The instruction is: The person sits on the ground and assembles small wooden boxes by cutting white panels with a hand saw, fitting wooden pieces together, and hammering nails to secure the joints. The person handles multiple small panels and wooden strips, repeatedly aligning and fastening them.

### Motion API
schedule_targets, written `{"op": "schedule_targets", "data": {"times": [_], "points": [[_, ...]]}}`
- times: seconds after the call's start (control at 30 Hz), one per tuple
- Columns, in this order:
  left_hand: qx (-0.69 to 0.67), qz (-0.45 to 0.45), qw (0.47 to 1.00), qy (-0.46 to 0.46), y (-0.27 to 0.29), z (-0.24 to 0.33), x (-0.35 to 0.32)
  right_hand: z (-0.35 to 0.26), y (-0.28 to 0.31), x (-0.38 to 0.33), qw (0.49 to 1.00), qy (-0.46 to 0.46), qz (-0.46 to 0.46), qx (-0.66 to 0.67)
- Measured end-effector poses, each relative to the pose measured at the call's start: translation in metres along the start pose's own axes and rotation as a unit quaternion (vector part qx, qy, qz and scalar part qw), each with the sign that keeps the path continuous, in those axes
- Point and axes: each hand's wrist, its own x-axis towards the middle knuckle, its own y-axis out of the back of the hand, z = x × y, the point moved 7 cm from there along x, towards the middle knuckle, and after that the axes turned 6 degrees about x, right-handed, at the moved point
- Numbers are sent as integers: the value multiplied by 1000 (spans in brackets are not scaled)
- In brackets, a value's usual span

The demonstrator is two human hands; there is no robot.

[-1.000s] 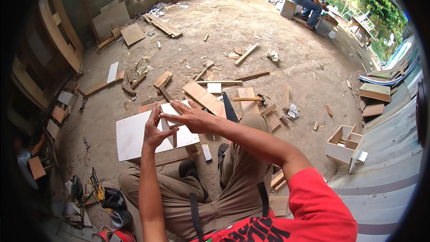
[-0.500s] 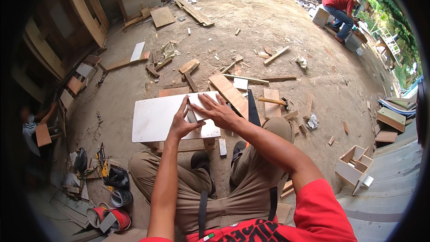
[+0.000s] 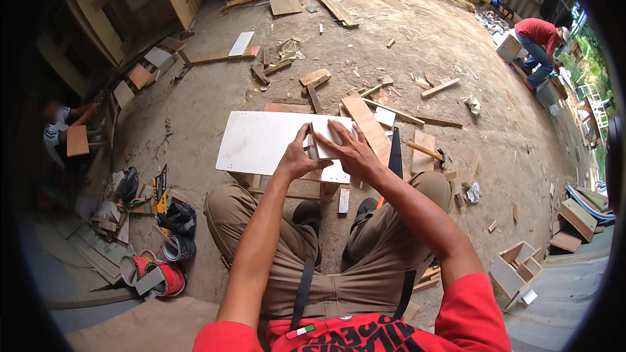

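Observation:
Before my knees stands a low bench with a white board (image 3: 251,140) for its top. On the board's right half, my two hands hold a small white wooden panel piece (image 3: 324,150) with brown edges. My left hand (image 3: 298,158) grips its left side, thumb low and fingers at the upper edge. Fingers spread, my right hand (image 3: 354,151) lies over the white face from the right, its thumb at the brown edge. Part of the piece is hidden under the fingers.
Right of the bench lie a handsaw (image 3: 396,153), a hammer (image 3: 427,151) and a wide plank (image 3: 368,127). Wood offcuts litter the dirt floor. Red paint buckets (image 3: 171,278) stand lower left, a divided wooden box (image 3: 515,270) lower right. Two other people work at far right and left.
The whole scene has shifted rightward in the view as my head turned left. Both hands keep their hold on the panel piece, with little change in grip.

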Motion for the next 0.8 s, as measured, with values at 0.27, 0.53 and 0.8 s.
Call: {"op": "schedule_targets", "data": {"times": [0.27,0.53,0.8], "points": [[-24,-62,997,28,-1,-13,3,-4,4,-2,999,0,-31,-10],[-95,-146,983,58,-10,0,-1,7,19,-4,995,-17,-80,50],[-98,-187,976,62,-11,13,-4,13,35,-10,993,-14,-71,94]]}}
